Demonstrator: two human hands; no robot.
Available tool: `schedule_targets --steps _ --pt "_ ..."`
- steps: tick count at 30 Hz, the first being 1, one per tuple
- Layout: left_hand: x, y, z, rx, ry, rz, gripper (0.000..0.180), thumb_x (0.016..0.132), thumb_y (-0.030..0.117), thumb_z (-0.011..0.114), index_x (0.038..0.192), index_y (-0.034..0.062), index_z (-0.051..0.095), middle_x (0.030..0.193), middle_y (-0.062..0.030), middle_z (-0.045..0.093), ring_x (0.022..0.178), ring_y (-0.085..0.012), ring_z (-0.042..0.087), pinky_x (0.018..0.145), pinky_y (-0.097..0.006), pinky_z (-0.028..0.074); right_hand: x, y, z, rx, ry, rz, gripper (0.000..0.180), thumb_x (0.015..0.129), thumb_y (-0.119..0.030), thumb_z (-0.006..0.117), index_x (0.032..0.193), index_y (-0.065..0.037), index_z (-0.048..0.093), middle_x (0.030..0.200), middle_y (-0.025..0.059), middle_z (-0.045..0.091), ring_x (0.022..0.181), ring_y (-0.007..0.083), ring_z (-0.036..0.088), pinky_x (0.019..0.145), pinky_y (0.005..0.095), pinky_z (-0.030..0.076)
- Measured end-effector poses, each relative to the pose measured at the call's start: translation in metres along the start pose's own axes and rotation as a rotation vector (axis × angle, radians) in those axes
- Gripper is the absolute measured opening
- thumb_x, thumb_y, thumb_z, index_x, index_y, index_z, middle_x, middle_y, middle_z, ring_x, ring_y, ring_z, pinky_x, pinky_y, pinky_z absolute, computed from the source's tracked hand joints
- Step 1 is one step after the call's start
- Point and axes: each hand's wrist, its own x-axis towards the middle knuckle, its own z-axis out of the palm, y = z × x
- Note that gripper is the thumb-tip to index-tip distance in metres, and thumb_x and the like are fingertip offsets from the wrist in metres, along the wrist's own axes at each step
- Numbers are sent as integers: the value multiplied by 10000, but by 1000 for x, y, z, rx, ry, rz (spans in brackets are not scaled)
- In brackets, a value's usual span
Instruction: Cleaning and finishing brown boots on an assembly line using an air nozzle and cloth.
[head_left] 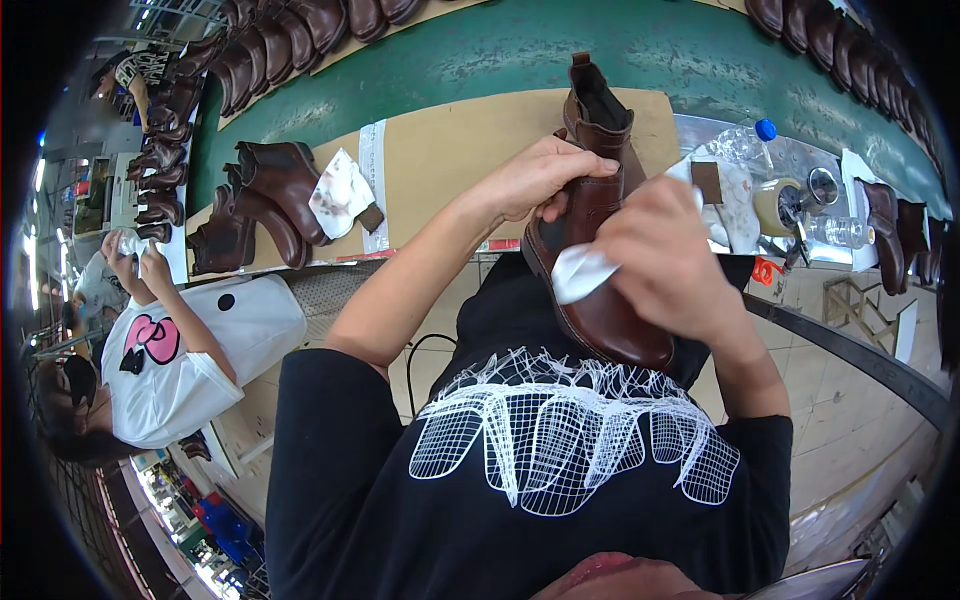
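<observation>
A brown leather ankle boot is tilted over the table's front edge, its toe toward my body and its pull tab pointing away. My left hand grips the boot's shaft, thumb on the outside near the ankle. Over the instep, my right hand is closed on a white cloth, which lies against the leather; this hand is blurred by motion. Part of another brown boot shows behind the shaft, mostly hidden.
Brown boots and a stained cloth lie at left. On the right stand a blue-capped plastic bottle, a tape roll and another bottle. Cardboard covers the bench. A co-worker sits at left.
</observation>
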Motion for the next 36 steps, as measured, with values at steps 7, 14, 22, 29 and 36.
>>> schedule_targets --steps 7,14,22,29,36 --pt "9 -11 -5 -164 -123 40 543 938 565 561 941 34 677 726 -2 623 442 -55 435 376 -212 294 0 48 3 -328 270 74 188 668 -24 664 842 -94 652 855 38 620 846 259 562 803 414 422" --pt "9 -24 0 -155 80 14 707 931 692 470 994 20 680 815 16 649 518 -33 386 435 -207 218 -17 54 -3 146 586 425 187 730 57 727 882 11 628 868 112 634 776 265 588 692 320 451" --pt "20 -29 12 -196 -50 67 768 956 718 353 835 47 706 635 54 531 498 -30 316 440 -220 195 -10 19 2 102 -112 65 234 659 13 730 877 -53 679 927 89 627 863 277 617 738 387 492" --pt "20 -31 18 -303 116 40 804 937 753 354 930 33 709 841 -11 685 723 -48 614 542 -180 410 -14 73 0 71 528 300 218 741 78 709 938 -6 668 909 96 633 778 214 622 698 300 487" --pt "41 -33 -4 -303 86 210 834 916 789 328 778 57 703 637 26 619 523 -47 494 449 -205 306 -21 57 -9 239 574 425 161 816 105 682 964 48 656 960 65 655 822 107 621 703 226 480"
